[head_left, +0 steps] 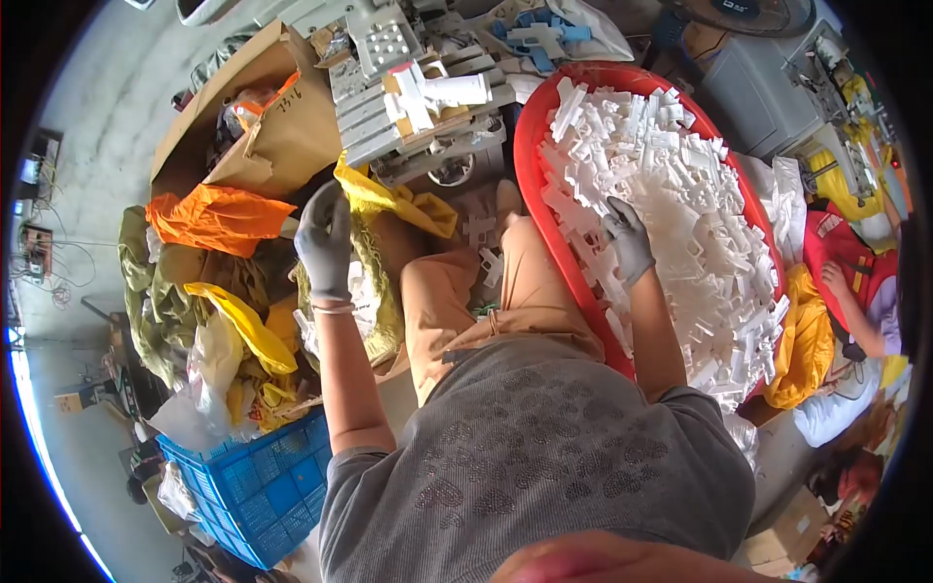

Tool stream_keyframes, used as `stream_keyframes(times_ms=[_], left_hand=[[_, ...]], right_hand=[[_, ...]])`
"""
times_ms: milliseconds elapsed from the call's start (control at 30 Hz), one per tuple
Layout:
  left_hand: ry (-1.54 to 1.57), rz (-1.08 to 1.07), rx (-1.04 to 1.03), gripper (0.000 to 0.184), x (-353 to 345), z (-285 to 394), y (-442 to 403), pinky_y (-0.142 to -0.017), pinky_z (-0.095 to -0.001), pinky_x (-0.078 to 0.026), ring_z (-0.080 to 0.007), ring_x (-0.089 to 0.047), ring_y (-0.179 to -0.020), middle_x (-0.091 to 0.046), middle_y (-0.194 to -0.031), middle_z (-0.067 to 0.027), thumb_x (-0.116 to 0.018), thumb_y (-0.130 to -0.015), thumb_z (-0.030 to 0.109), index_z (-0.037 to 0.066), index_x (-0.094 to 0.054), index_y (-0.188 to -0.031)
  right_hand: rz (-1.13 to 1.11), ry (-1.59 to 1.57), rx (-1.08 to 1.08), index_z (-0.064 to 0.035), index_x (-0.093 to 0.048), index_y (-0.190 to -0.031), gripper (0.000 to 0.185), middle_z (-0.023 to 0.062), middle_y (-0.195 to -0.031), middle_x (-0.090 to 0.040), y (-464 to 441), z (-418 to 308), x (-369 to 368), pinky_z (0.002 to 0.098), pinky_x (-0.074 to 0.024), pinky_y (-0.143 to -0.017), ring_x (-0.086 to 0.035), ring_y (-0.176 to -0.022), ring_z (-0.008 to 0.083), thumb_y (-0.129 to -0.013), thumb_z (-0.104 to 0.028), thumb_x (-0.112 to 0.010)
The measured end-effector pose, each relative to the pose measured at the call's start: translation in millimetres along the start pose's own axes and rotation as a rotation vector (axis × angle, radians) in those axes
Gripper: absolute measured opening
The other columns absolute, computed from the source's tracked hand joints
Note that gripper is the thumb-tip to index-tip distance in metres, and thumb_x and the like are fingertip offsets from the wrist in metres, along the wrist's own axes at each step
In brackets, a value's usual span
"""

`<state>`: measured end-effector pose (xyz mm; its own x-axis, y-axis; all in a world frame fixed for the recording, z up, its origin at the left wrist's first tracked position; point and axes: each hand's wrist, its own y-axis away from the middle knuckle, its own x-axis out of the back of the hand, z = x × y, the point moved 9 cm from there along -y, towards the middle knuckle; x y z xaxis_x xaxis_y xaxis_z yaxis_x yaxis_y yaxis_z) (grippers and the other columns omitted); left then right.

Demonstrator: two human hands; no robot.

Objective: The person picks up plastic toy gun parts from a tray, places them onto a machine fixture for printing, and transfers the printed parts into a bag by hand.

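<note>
My left hand, in a grey glove, is raised beside a yellow-green sack with white pieces inside. Its fingers are loosely bent, and no object shows in them. On the other side, my right hand, also gloved in grey, reaches over the heap of white plastic toy-gun pieces. The fingers of that hand are apart, with their tips close to the pieces; whether they touch one is unclear. A large red tub holds the heap. Ahead stands a machine with a metal bed, carrying a white toy-gun piece.
A cardboard box stands front left, with orange cloth below it. Yellow bags and a blue crate lie left. Under the machine is a small bucket. Another person's arm shows at right, near a fan and another machine.
</note>
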<state>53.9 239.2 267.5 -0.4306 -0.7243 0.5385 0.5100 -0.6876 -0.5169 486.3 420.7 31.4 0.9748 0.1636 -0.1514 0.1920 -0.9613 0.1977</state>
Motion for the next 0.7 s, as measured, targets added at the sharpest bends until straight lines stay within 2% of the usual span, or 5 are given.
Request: stream_keyframes(times_ms=[133, 200, 400, 633, 700], left_hand=[[-0.061, -0.032, -0.061, 0.028, -18, 30, -41, -0.079, -0.0307, -0.050, -0.0230, -0.066, -0.085, -0.067, -0.100, -0.0121, -0.064, -0.084, 0.014, 0.003, -0.064, -0.110], [-0.127, -0.076, -0.237, 0.030, -34, 46, -56, -0.078, -0.0326, -0.051, -0.0248, -0.066, -0.086, -0.066, -0.102, -0.0128, -0.065, -0.083, 0.015, 0.004, -0.063, -0.111], [-0.039, -0.241, -0.188, 0.043, -75, 51, -88, -0.077, -0.0355, -0.051, -0.0274, -0.066, -0.088, -0.066, -0.101, -0.0143, -0.073, -0.076, 0.023, 0.006, -0.060, -0.114], [0.044, -0.308, -0.138, 0.042, -91, 39, -104, -0.077, -0.0322, -0.051, -0.0226, -0.067, -0.085, -0.069, -0.093, -0.0125, -0.075, -0.074, 0.021, 0.005, -0.062, -0.111], [0.231, -0.243, -0.081, 0.042, -93, 22, -106, -0.077, -0.0257, -0.050, -0.0122, -0.064, -0.084, -0.069, -0.094, -0.0078, -0.076, -0.074, 0.015, 0.003, -0.062, -0.112]], right_hand=[[-0.066, -0.104, -0.017, -0.0073, -0.051, -0.128, 0.038, -0.0019, -0.092, -0.056, 15, -14, -17, 0.0201, -0.0389, -0.065, -0.047, -0.073, 0.0062, -0.091, -0.005, -0.053], [-0.049, -0.096, 0.019, -0.0054, -0.050, -0.129, 0.040, -0.0007, -0.100, -0.059, 20, -22, -20, 0.0209, -0.0419, -0.064, -0.048, -0.071, 0.0051, -0.090, -0.007, -0.055], [-0.102, -0.160, -0.019, -0.0065, -0.048, -0.131, 0.040, -0.0011, -0.097, -0.056, 31, -36, -24, 0.0218, -0.0423, -0.066, -0.049, -0.072, 0.0077, -0.091, -0.007, -0.054], [-0.166, -0.359, 0.027, -0.0029, -0.045, -0.131, 0.040, 0.0013, -0.100, -0.057, 22, -66, -40, 0.0226, -0.0422, -0.070, -0.049, -0.077, 0.0083, -0.092, -0.006, -0.052], [-0.190, -0.400, 0.050, -0.0027, -0.045, -0.131, 0.039, 0.0013, -0.100, -0.056, 14, -89, -55, 0.0226, -0.0419, -0.071, -0.049, -0.079, 0.0085, -0.092, -0.006, -0.052]])
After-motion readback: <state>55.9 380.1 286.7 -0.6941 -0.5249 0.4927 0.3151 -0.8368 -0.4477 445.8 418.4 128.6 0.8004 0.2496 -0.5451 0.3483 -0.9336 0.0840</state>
